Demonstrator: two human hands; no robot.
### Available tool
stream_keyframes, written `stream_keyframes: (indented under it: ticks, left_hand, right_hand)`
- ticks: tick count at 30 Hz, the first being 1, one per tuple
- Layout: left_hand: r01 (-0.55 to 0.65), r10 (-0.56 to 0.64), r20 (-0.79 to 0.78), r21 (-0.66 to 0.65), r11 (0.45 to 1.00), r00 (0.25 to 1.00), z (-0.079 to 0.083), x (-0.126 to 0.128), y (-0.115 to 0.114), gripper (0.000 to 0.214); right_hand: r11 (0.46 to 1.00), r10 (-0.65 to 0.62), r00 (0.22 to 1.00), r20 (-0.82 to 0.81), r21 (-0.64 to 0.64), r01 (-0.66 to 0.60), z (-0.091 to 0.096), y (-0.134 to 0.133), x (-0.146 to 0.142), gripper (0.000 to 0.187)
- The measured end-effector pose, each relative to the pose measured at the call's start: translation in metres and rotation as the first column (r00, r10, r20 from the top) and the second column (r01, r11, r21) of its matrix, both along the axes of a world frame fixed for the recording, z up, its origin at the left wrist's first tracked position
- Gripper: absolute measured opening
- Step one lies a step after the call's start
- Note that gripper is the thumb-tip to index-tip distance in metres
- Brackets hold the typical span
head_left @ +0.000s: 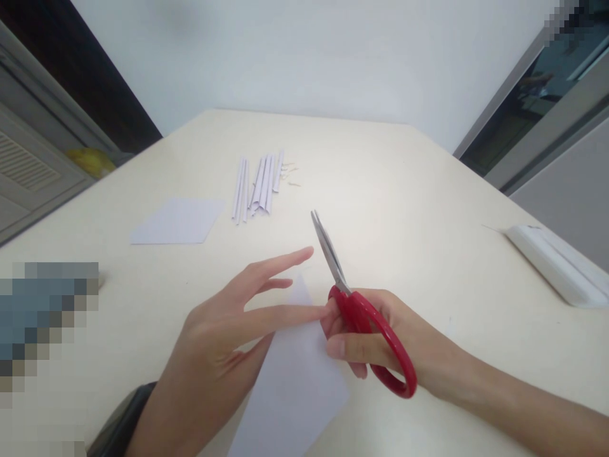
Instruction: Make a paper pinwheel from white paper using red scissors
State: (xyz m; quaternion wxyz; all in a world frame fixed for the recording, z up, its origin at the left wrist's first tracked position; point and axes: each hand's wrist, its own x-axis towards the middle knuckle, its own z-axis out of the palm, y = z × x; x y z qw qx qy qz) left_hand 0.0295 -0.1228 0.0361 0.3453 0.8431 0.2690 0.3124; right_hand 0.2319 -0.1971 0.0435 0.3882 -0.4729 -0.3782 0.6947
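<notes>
My right hand [412, 330] is wrapped around a pair of scissors [356, 311] with red handles. Their metal blades look closed and point up and away from me. Near the front of the table, a sheet of white paper [299, 387] lies beneath both hands, one pointed corner facing away. My left hand [214, 330] hovers over the paper's left side with its fingers stretched out and apart. Its index fingertip meets the fingertips of my right hand beside the red handle. The left thumb is partly hidden, and I see nothing held in that hand.
On the pale table [380, 178], several rolled paper tubes [264, 184] lie farther back, with small scraps [288, 171] beside them. Another white sheet [176, 222] lies to their left. A white object [556, 266] rests at the right edge. A blurred-out object [42, 324] is at left.
</notes>
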Motion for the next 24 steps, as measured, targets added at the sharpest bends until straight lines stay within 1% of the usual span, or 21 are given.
stream_keyframes:
  ticks: [2, 5, 7, 9, 10, 12, 14, 18, 20, 22, 24]
  left_hand:
    - [0.008, -0.008, -0.024, 0.027, 1.0, 1.0, 0.0, 0.0, -0.003, 0.049]
    - [-0.002, 0.002, -0.043, 0.002, 1.0, 0.999, 0.004, -0.001, -0.004, 0.045]
    - [-0.046, 0.044, -0.024, -0.072, 0.996, 0.999, 0.007, -0.001, -0.003, 0.038]
    - [-0.103, 0.107, 0.008, -0.22, 0.97, 0.994, 0.009, -0.001, -0.001, 0.03]
    - [-0.112, 0.126, 0.024, -0.312, 0.943, 0.992, 0.009, 0.0, 0.0, 0.026]
    - [-0.09, 0.142, 0.072, -0.48, 0.873, 0.987, 0.008, 0.002, 0.003, 0.02]
    - [-0.057, 0.147, 0.105, -0.593, 0.803, 0.984, 0.008, 0.005, 0.004, 0.015]
    - [-0.011, 0.133, 0.106, -0.742, 0.671, 0.985, 0.01, 0.009, 0.004, 0.006]
    - [0.023, 0.126, 0.125, -0.795, 0.607, 0.984, 0.012, 0.01, 0.003, 0.005]
    - [0.06, 0.123, 0.155, -0.824, 0.564, 0.98, 0.013, 0.01, 0.003, 0.005]
    - [0.088, 0.112, 0.176, -0.834, 0.544, 0.978, 0.013, 0.01, 0.003, 0.005]
  right_hand:
    - [1.0, -0.008, 1.0, 0.015, 0.012, 0.008, -0.001, -0.001, -0.001, 0.019]
    - [0.998, -0.015, 0.998, 0.063, 0.056, 0.011, -0.001, -0.001, 0.0, 0.019]
    - [0.997, -0.017, 0.994, 0.108, 0.081, 0.008, 0.0, -0.001, 0.0, 0.018]
    - [0.996, -0.021, 0.988, 0.151, 0.09, 0.007, 0.003, -0.001, 0.0, 0.017]
    - [0.996, -0.02, 0.985, 0.173, 0.087, 0.005, 0.005, -0.001, 0.0, 0.017]
    - [0.997, -0.014, 0.976, 0.219, 0.074, -0.002, 0.008, -0.003, -0.001, 0.016]
    - [0.996, -0.019, 0.969, 0.247, 0.084, -0.002, 0.009, -0.004, -0.003, 0.016]
    - [0.988, -0.037, 0.964, 0.262, 0.151, -0.003, 0.006, -0.006, -0.004, 0.015]
    - [0.986, -0.031, 0.963, 0.269, 0.166, -0.015, 0.004, -0.006, -0.003, 0.015]
    - [0.983, -0.027, 0.96, 0.277, 0.181, -0.025, 0.004, -0.006, -0.002, 0.014]
    - [0.982, -0.02, 0.959, 0.284, 0.186, -0.035, 0.004, -0.006, -0.001, 0.013]
